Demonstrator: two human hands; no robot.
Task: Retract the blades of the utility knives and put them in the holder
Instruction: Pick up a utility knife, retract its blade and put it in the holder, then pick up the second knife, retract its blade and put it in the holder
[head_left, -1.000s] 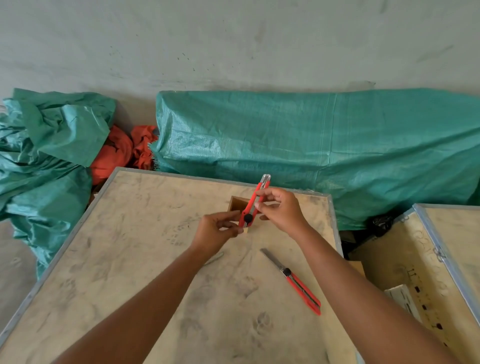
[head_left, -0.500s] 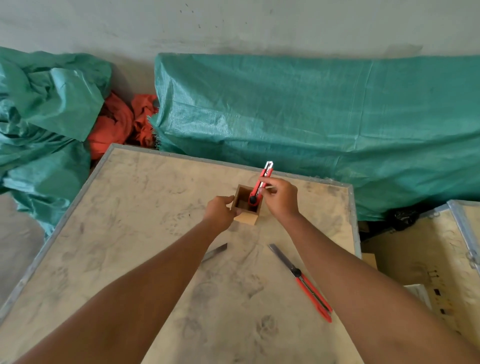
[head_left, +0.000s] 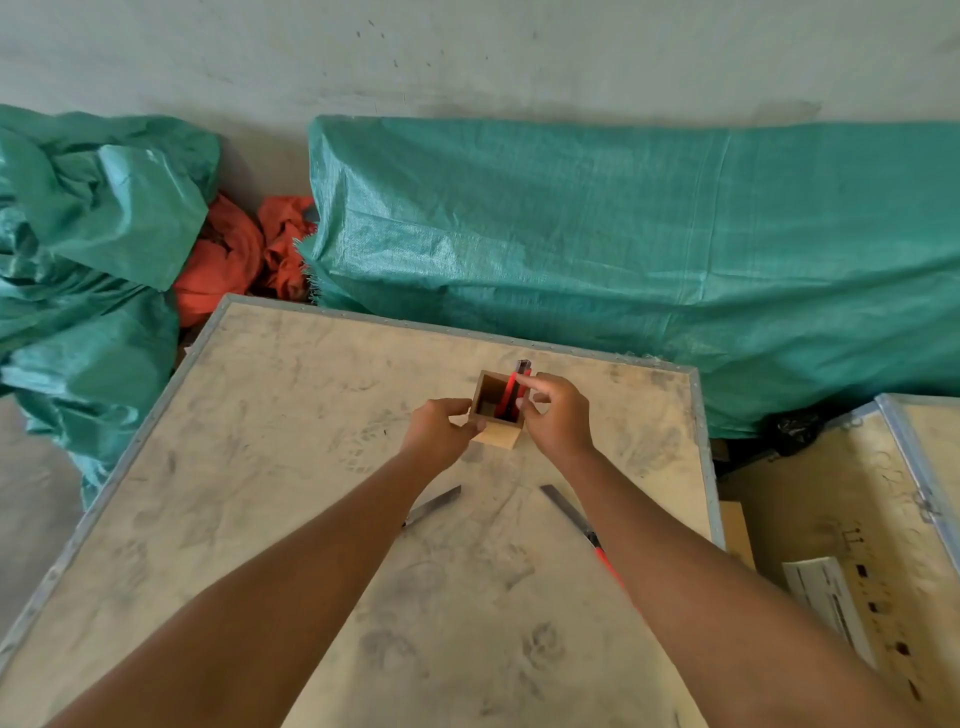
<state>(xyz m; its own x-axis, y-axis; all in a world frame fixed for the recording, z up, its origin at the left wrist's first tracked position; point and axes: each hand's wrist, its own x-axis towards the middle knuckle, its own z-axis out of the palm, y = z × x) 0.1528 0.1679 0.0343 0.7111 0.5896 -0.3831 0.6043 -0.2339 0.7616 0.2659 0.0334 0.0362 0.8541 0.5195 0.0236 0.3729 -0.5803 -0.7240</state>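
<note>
A small square wooden holder (head_left: 496, 439) stands near the far edge of the crate lid (head_left: 291, 415). My left hand (head_left: 441, 431) grips its left side. A red utility knife (head_left: 508, 397) stands inside it, its top poking above the rim. My right hand (head_left: 553, 418) pinches that knife's upper end with fingertips. A second red knife (head_left: 569, 514) lies on the lid with its blade out, its handle partly under my right forearm. The extended blade of a third knife (head_left: 434, 506) sticks out from under my left forearm.
Green tarpaulin-covered bundles (head_left: 623, 249) lie behind the lid, with orange cloth (head_left: 234, 254) between them. A second open crate (head_left: 852, 545) sits to the right, holding a white strip (head_left: 826, 597). The lid has a metal rim.
The red knife went from held between both hands above the holder down into it. My left hand shifted from the knife to the holder's side.
</note>
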